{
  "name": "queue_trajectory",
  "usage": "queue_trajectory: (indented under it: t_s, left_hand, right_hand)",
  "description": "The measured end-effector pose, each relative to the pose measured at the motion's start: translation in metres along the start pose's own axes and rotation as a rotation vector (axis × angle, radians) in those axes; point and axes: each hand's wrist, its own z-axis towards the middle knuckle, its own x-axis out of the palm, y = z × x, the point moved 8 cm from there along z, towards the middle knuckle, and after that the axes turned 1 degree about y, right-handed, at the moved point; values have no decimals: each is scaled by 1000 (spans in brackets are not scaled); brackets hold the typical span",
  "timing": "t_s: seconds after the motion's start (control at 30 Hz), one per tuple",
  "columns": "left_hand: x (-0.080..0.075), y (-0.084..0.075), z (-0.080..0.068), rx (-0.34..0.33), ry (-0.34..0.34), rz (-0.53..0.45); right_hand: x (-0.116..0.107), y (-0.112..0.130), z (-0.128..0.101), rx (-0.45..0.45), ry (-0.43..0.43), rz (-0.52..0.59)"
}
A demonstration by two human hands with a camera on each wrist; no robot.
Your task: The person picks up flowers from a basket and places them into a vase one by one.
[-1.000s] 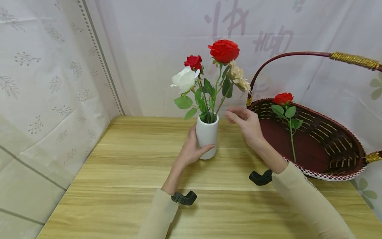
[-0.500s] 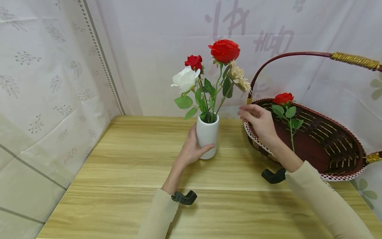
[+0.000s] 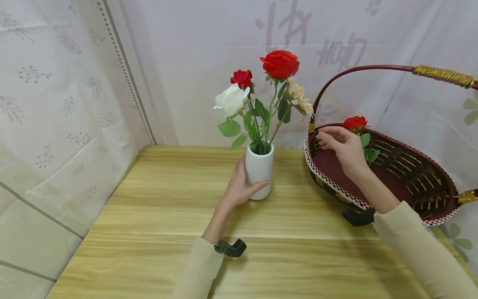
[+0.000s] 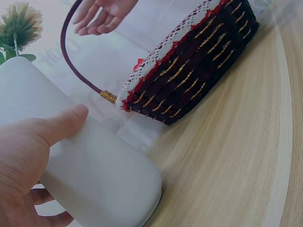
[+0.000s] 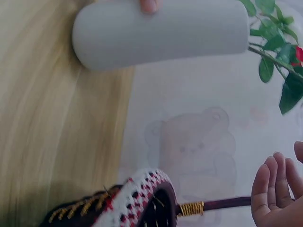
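Observation:
My left hand (image 3: 239, 185) grips the white vase (image 3: 260, 170), thumb across its front, on the wooden table. In the vase stand a large red rose (image 3: 280, 64), a smaller red rose (image 3: 242, 78), a white rose (image 3: 230, 100) and a beige flower (image 3: 298, 95). Over the near left part of the dark woven basket (image 3: 414, 166) hovers my right hand (image 3: 347, 149), fingers loosely bent with nothing between them. Another red rose (image 3: 354, 123) lies in the basket, its stem partly hidden behind that hand. The left wrist view shows the thumb (image 4: 66, 124) flat along the vase.
The basket's tall arched handle (image 3: 373, 67), wrapped in gold cord, rises at the right. White and red lace trims its rim (image 3: 337, 197). A printed curtain (image 3: 194, 74) hangs behind the wooden table (image 3: 168, 207), and another covers the left side.
My right hand has moved right, away from the vase's flowers and over the basket, now covering part of the rose there. The left hand and the vase have stayed put.

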Motion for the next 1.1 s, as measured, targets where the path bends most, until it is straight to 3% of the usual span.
queue_trajectory:
  t_s: [0.53, 0.8, 0.97, 1.1]
  left_hand:
    - [1, 0, 0, 3, 2, -6]
    - [0, -1, 0, -7, 3, -4]
    - [-1, -1, 0, -3, 1, -2]
    - [0, -1, 0, 3, 3, -8]
  right_hand:
    - [-67, 5, 8, 60, -81, 27]
    - [-88, 9, 12, 75, -107, 14]
    - [-101, 5, 14, 89, -138, -64]
    - [-110, 1, 15, 104, -152, -186]
